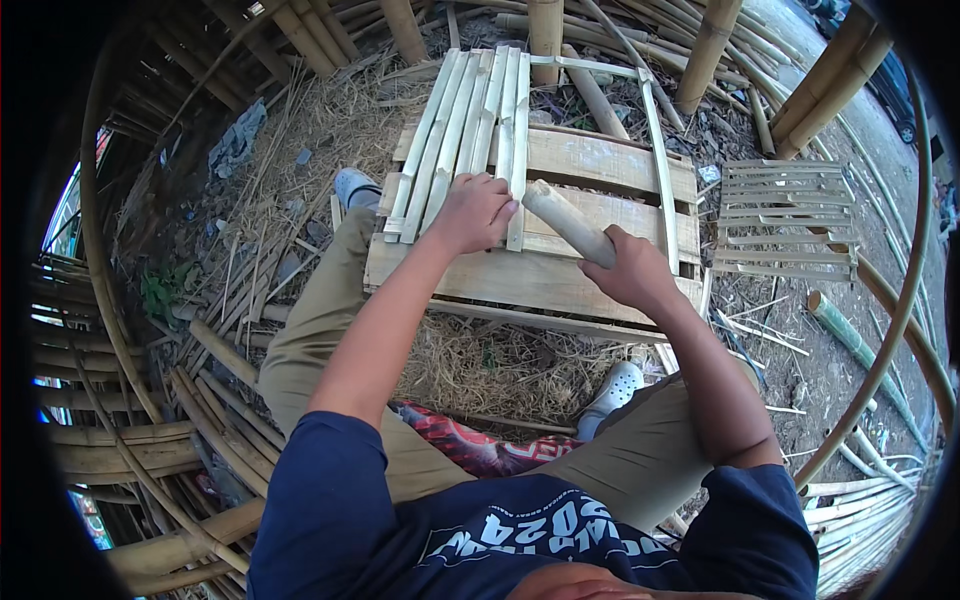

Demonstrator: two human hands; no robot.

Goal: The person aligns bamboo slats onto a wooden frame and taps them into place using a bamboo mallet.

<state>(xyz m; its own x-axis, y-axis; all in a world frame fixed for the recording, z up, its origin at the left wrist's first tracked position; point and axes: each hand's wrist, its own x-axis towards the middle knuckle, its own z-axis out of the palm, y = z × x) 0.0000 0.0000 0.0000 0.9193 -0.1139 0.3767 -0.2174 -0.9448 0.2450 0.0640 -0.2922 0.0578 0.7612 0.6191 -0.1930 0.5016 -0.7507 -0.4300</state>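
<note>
My right hand (630,268) is wrapped round the lower end of a short, thick wooden stick (568,222). Its far end reaches up toward my left hand, close to the slats. My left hand (478,212) is closed over the near part of several pale bamboo slats (468,120), its fingertips beside the rightmost one; what they pinch, if anything, is hidden. These slats lie side by side on the left half of a low plank table (560,275). On the table's right side, a single thin bamboo strip (658,160) runs lengthwise, meeting a crosswise strip (590,66) at the far end.
A slatted bamboo panel (785,220) lies on the ground to the right, near a green bamboo pole (865,360). Bamboo posts (545,40) stand behind the table. Cut bamboo lengths (225,420) are piled at the left, and straw (490,370) covers ground between my feet.
</note>
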